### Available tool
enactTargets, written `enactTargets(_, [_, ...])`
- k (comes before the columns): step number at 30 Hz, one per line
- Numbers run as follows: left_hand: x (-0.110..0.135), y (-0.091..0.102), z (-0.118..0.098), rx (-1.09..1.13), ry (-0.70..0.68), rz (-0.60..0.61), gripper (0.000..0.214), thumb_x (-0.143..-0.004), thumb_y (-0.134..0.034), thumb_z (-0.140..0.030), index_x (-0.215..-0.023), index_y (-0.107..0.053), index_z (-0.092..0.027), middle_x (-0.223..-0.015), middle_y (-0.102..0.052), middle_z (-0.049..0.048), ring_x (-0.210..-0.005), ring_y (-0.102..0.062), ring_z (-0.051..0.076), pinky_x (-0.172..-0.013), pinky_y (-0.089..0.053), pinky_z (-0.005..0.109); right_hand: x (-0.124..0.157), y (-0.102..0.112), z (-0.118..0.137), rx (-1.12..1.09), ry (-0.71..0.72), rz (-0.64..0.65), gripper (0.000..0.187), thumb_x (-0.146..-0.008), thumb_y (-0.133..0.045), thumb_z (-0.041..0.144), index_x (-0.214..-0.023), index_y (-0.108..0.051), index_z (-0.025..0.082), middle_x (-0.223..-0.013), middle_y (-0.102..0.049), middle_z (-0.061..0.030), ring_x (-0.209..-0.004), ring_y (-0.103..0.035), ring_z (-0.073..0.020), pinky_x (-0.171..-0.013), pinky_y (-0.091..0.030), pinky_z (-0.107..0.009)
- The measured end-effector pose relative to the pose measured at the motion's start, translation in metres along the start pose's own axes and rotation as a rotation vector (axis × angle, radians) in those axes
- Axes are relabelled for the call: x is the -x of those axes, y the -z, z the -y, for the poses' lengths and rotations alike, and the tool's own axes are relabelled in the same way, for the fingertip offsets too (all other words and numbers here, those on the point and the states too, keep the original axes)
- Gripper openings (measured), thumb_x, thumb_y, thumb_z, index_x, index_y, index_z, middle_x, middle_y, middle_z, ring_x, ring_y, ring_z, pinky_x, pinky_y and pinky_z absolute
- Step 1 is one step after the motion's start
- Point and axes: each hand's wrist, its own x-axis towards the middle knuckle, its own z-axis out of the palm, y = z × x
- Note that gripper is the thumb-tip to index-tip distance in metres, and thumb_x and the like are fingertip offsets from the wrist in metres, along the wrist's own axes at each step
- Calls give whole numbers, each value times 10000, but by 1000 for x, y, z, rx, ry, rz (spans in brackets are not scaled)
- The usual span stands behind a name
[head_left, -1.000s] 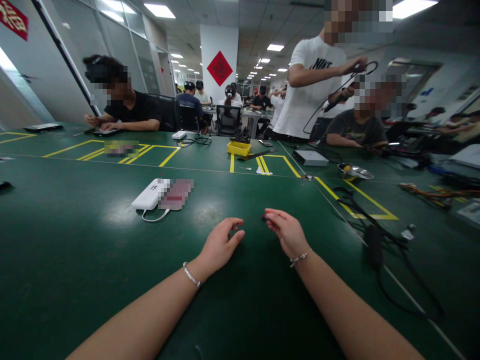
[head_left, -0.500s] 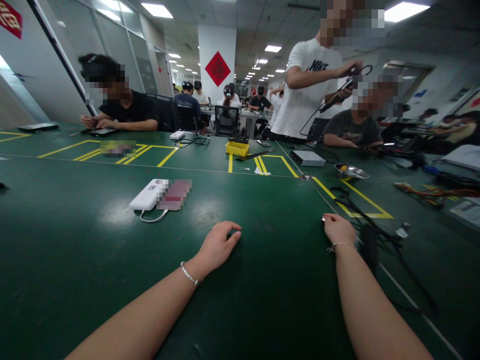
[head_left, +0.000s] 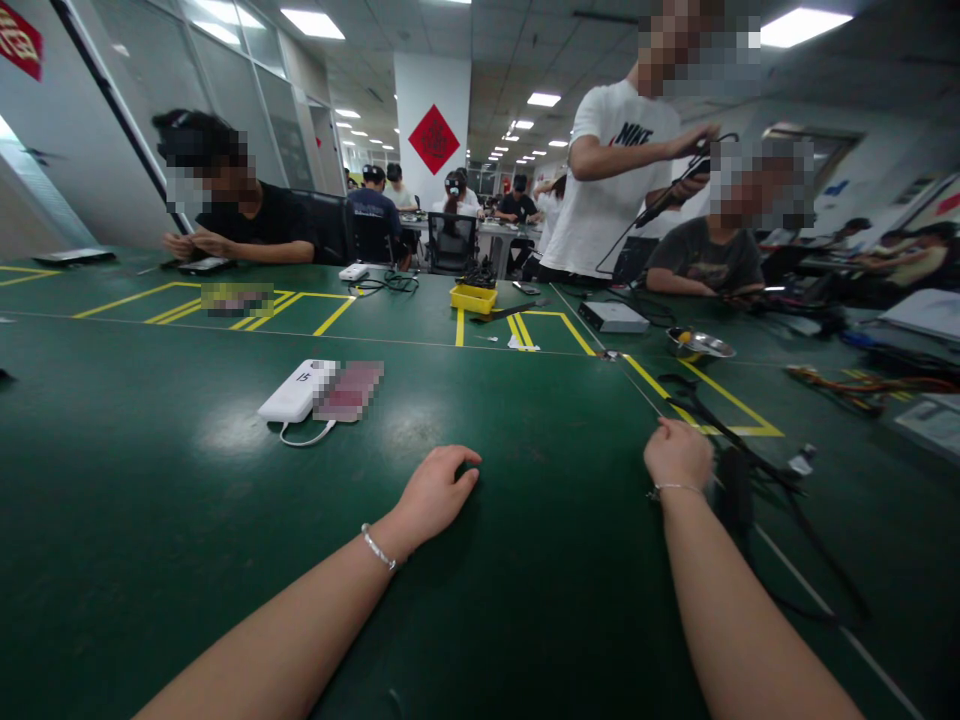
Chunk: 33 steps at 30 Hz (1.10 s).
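Note:
My left hand [head_left: 439,490] rests on the green tabletop [head_left: 225,560], palm down. Its thumb and index finger stand apart with nothing between them. Over to the right, my right hand [head_left: 679,455] is closed, knuckles up, beside a black cable with a dark block [head_left: 736,490]. The fingers curl under, so anything inside is hidden. Beyond my left hand lies a white power bank [head_left: 298,391] marked 15. A short white cable [head_left: 307,440] links it to a blurred-out flat item [head_left: 349,391] leaning against its right side.
A yellow tray [head_left: 473,298] with dark items stands near the far edge. Farther right are a grey box [head_left: 613,317], a metal bowl [head_left: 701,345] and bundled wires [head_left: 840,385]. Several people sit beyond; one standing person [head_left: 600,180] handles a black cable. Yellow tape [head_left: 727,432] marks the table.
My right hand has turned slightly, its fingers now pointing more forward; a small shiny spot at its fingertips no longer shows. My left hand has stayed in place.

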Motion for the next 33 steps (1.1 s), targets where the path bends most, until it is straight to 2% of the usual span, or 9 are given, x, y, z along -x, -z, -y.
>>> enactTargets(3, [1,-3,1,-61,-29,22,253,-780,-379,-259,-1002,-496,-230,-1049,-542,2,-996,-461,133,-890,-343,285,13,5,42,-106,279,-31,395,-763,-265,243,-1007,-549,115,-1063,-525,-109,-1026,-419,-222,-893,-294,-396])
enactTargets(6, [2,-6,1,-171,-69,37,321,-778,-380,-274,-1085,-448,-209,-1159,-479,27,-1080,-405,145,-942,-290,296,43,13,93,-166,565,163,401,-785,-264,282,-1069,-515,148,-1150,-476,-82,-1119,-329,-214,-932,-243,-396])
enactTargets(10, [5,-10,4,-362,-44,27,476,-793,-330,-358,-1226,-291,-163,-1296,-323,78,-1191,-263,196,-968,-235,366,92,23,138,-132,769,458,466,-789,-256,418,-1226,-317,265,-1340,-220,-20,-1224,-109,-249,-937,-169,-470])
enactTargets(15, [8,-13,9,-500,-11,72,471,-811,-243,-413,-1243,-266,-227,-1332,-259,52,-1223,-177,240,-959,-178,465,119,27,150,-98,890,703,544,-777,-186,513,-1275,-155,298,-1365,-137,-11,-1235,-55,-254,-944,-90,-507])
enactTargets(20, [7,-10,8,-467,-2,99,474,-808,-242,-429,-1240,-275,-239,-1328,-267,51,-1221,-181,242,-960,-169,468,106,26,146,-161,919,700,525,-761,-267,506,-1243,-265,297,-1341,-220,-14,-1224,-119,-250,-944,-143,-481])
enactTargets(23, [7,-7,6,-433,10,91,474,-799,-263,-441,-1227,-300,-240,-1319,-286,53,-1215,-198,245,-962,-167,467,80,24,128,-150,823,535,431,-766,-340,370,-1176,-399,253,-1283,-328,-38,-1196,-198,-241,-932,-217,-433])
enactTargets(27, [6,-6,6,-401,21,93,466,-795,-276,-447,-1215,-317,-250,-1318,-289,44,-1216,-199,236,-968,-162,459,33,17,72,46,428,271,444,-700,-372,151,-1135,-455,188,-1247,-354,-97,-1168,-235,-274,-902,-251,-446])
enactTargets(30, [6,-5,6,-395,23,96,468,-794,-275,-451,-1213,-319,-248,-1317,-291,45,-1214,-205,233,-968,-166,454,10,12,27,157,157,230,438,-656,-410,139,-1073,-511,227,-1212,-384,-90,-1135,-276,-303,-869,-285,-460])
enactTargets(33, [6,-4,6,-394,25,104,471,-792,-279,-453,-1211,-324,-241,-1317,-292,49,-1214,-206,235,-967,-169,452,3,9,-1,184,15,289,435,-631,-423,131,-1034,-541,243,-1163,-429,-90,-1051,-389,-284,-823,-348,-412])
